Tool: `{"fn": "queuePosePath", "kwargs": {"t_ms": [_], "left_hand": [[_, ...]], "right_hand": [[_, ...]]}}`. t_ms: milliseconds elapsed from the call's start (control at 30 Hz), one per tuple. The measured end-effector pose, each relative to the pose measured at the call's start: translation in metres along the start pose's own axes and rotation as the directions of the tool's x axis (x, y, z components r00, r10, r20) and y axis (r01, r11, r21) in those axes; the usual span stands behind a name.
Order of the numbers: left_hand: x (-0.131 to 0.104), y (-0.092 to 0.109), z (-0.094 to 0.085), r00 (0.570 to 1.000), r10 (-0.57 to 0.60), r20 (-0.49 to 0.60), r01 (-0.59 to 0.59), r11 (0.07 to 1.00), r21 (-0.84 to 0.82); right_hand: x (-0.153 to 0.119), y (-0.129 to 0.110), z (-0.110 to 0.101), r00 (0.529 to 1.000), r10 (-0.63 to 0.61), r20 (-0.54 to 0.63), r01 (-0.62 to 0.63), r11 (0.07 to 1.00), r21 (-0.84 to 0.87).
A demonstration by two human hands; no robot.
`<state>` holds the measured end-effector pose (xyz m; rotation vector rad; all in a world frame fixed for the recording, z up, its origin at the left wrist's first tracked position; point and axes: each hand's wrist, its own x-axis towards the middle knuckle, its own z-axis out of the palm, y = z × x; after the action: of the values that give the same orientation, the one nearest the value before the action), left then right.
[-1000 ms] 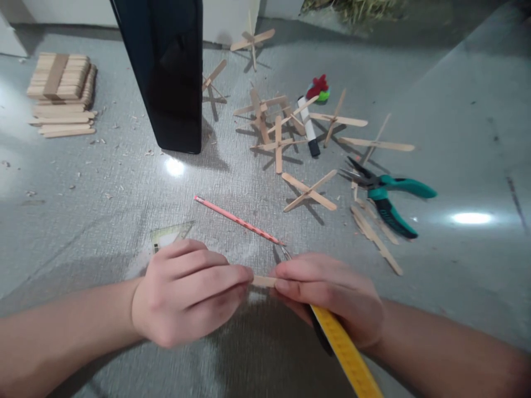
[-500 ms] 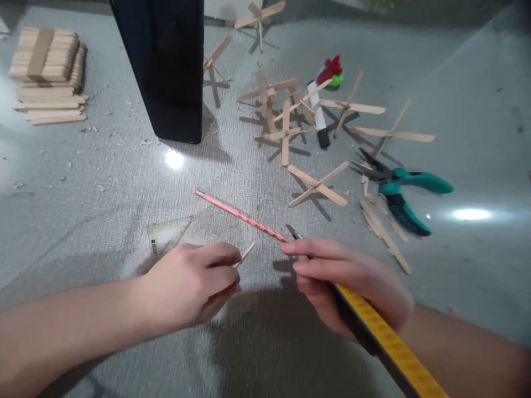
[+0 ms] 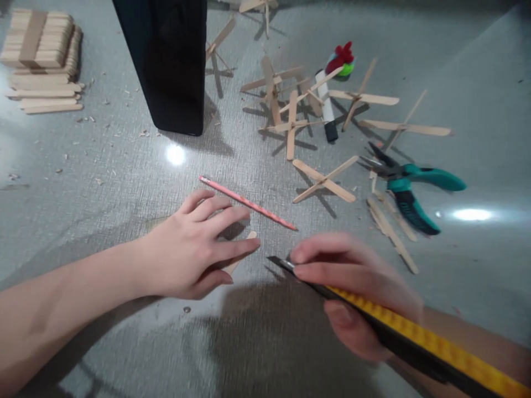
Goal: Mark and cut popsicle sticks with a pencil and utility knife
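Observation:
My left hand (image 3: 194,243) lies palm down with its fingers spread over a short wooden craft stick (image 3: 252,235). The stick's rounded tip shows between the fingers, and most of it is hidden beneath them. In my right hand (image 3: 352,287), slightly blurred, is a yellow and black utility knife (image 3: 398,323), its blade pointing left toward the stick. A pink pencil (image 3: 249,203) rests on the table just beyond both hands. The transparent set square under my left hand is almost fully covered.
A dark upright device (image 3: 174,72) stands ahead. Beyond lie several crossed craft-stick pieces (image 3: 323,179), a white marker (image 3: 327,108) and a red and green fuzzy item (image 3: 342,59). Pliers (image 3: 400,182) and loose sticks (image 3: 392,235) lie right; a bundled stick stack (image 3: 39,38) sits far left.
My left hand has gone from pinching the stick to lying spread over it. The pencil has left my right hand for the table; the knife's blade has moved down and left.

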<state>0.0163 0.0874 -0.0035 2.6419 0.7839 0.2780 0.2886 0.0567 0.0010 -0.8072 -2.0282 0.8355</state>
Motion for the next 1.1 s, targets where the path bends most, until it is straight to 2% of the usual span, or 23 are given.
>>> {"fn": "queuePosePath", "kwargs": {"t_ms": [100, 233, 433, 700, 967, 1100], "left_hand": [[0.000, 0.001, 0.001, 1.000, -0.017, 0.013, 0.017, 1.000, 0.012], [0.003, 0.002, -0.003, 0.999, -0.034, 0.041, 0.033, 0.999, 0.012], [0.006, -0.002, -0.003, 0.999, -0.007, 0.037, 0.007, 1.000, 0.003], [0.006, -0.007, 0.008, 0.999, 0.025, -0.041, -0.025, 1.000, -0.007], [0.008, -0.007, 0.008, 0.999, 0.045, -0.026, -0.046, 0.998, -0.032], [0.008, -0.007, 0.007, 0.999, 0.043, -0.023, -0.044, 0.999, -0.031]], "right_hand": [[0.005, 0.001, 0.007, 0.995, 0.034, 0.092, -0.036, 0.999, 0.021], [0.008, 0.002, 0.016, 0.987, 0.078, 0.140, -0.084, 0.996, 0.034], [0.013, -0.003, 0.019, 0.974, 0.049, 0.222, -0.043, 0.999, -0.031], [0.014, -0.002, 0.021, 0.967, 0.006, 0.255, 0.014, 0.997, -0.077], [0.016, -0.001, 0.022, 0.957, -0.044, 0.286, 0.078, 0.991, -0.107], [0.016, -0.001, 0.022, 0.958, -0.036, 0.286, 0.068, 0.992, -0.103]]}}
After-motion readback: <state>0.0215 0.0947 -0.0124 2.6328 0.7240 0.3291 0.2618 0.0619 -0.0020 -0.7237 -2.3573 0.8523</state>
